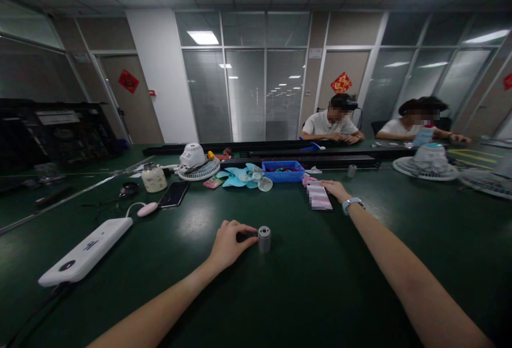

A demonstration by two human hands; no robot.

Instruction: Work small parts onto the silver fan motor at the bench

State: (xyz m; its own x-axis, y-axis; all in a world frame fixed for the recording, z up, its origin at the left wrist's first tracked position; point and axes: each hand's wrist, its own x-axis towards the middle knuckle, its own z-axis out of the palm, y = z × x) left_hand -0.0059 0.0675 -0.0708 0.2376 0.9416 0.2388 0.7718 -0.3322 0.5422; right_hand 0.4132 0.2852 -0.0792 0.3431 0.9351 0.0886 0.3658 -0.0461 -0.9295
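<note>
Head view: left hand rests on the green table, fingers curled, fingertips touching the side of a small grey metal cylinder that stands upright near the table's middle, not gripped round. Right hand is stretched fwd, well apart from the left, lying flat w/ fingers loose at the edge of a pink card stack; a watch sits on that wrist. Further back: blue fan blade, blue tray, white fan body, phone. A white power bank lies at left. 2 other people sit across the far bench.
</note>
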